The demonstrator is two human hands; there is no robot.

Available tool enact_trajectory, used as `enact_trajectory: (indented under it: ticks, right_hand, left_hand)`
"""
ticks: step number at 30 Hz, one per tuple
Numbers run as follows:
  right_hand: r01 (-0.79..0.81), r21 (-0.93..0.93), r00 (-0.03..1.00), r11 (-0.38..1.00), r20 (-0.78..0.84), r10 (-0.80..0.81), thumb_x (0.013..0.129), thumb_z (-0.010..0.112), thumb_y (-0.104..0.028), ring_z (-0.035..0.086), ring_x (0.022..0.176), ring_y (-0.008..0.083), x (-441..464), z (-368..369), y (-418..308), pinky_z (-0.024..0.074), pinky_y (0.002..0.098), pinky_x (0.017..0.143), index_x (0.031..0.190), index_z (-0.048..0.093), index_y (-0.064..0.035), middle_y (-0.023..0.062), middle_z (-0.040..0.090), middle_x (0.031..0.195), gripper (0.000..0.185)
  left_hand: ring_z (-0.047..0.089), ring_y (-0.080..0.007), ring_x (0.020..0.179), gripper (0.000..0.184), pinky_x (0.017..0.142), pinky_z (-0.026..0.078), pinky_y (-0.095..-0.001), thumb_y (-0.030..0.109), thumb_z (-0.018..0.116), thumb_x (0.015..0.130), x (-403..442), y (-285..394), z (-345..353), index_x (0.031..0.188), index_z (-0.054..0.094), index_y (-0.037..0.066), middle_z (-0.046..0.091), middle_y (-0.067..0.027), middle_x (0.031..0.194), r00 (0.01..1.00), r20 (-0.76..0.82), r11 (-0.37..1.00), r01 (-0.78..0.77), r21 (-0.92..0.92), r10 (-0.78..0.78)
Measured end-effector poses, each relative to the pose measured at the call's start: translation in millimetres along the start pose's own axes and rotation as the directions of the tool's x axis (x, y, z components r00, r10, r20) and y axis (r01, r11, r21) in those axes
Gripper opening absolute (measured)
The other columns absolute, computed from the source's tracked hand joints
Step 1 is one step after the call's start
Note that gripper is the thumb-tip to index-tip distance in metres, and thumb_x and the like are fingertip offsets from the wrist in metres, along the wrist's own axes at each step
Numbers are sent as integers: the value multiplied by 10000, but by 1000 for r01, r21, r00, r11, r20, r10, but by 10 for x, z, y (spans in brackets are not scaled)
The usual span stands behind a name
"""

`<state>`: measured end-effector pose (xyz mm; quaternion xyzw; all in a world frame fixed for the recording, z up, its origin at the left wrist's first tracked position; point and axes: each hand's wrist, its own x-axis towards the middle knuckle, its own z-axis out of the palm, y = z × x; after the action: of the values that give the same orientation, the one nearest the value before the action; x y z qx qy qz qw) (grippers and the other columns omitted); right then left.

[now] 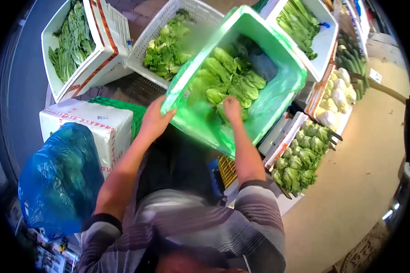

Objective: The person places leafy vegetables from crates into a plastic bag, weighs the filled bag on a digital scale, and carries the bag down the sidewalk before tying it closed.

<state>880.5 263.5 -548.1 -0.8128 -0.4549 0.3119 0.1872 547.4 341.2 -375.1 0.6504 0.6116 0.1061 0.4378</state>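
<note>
A white foam box (pixel 300 73) lined with a green plastic bag (pixel 264 119) tilts in front of me. My left hand (pixel 156 119) grips its near left rim, thumb on the near side and fingers partly hidden. Inside lie several heads of leafy green lettuce (pixel 232 75), gathered toward the middle. My right hand (pixel 232 109) reaches into the box, its fingers curled closed at the near end of the lettuce. The fingertips are hidden, and the leaves under them look blurred.
Behind stand a white basket of lettuce (pixel 139 52) and foam boxes of leafy greens (pixel 73 45) and long green stalks (pixel 298 25). At left, a blue bag (pixel 61 177) leans on a closed foam box (pixel 84 113). Cabbages (pixel 337 100) and small lettuces (pixel 303 159) line the right.
</note>
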Motion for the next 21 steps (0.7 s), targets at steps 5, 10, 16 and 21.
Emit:
enact_trajectory:
  ticks: [5, 10, 16, 21]
  right_hand:
    - [16, -289, 997, 957, 81, 8, 854, 636, -185, 651, 796, 385, 490, -36, -326, 513, 473, 725, 945, 676, -35, 214, 679, 868, 180]
    - [276, -362, 961, 891, 111, -253, 840, 608, -152, 629, 858, 384, 857, 433, -597, 515, 483, 755, 922, 667, -47, 186, 674, 927, 146]
    - [417, -522, 909, 744, 223, -353, 867, 542, -148, 555, 1027, 317, 1099, 1026, -863, 406, 485, 895, 985, 694, -98, 88, 628, 1056, 199]
    - [346, -625, 923, 699, 362, -133, 914, 506, -242, 487, 1146, 279, 1228, 1146, -975, 356, 526, 952, 1155, 680, -112, 76, 554, 1211, 325]
  left_hand:
    - [578, -382, 1152, 631, 947, 460, -433, 296, 708, 851, 659, -149, 616, 1372, 465, 35, 608, -232, 1232, 993, -9, 983, 118, 144, -118]
    - [611, -418, 1044, 579, 858, 481, -469, 284, 686, 870, 739, -185, 721, 1363, 467, 73, 641, -233, 1145, 988, -7, 973, 155, 170, -156]
    - [624, -437, 976, 539, 816, 492, -478, 271, 678, 876, 743, -190, 734, 1345, 484, 94, 661, -232, 1073, 992, -28, 977, 124, 171, -121]
    - [637, -419, 974, 503, 814, 498, -461, 271, 673, 880, 770, -199, 771, 1322, 510, 93, 668, -229, 1054, 989, -49, 972, 146, 185, -139]
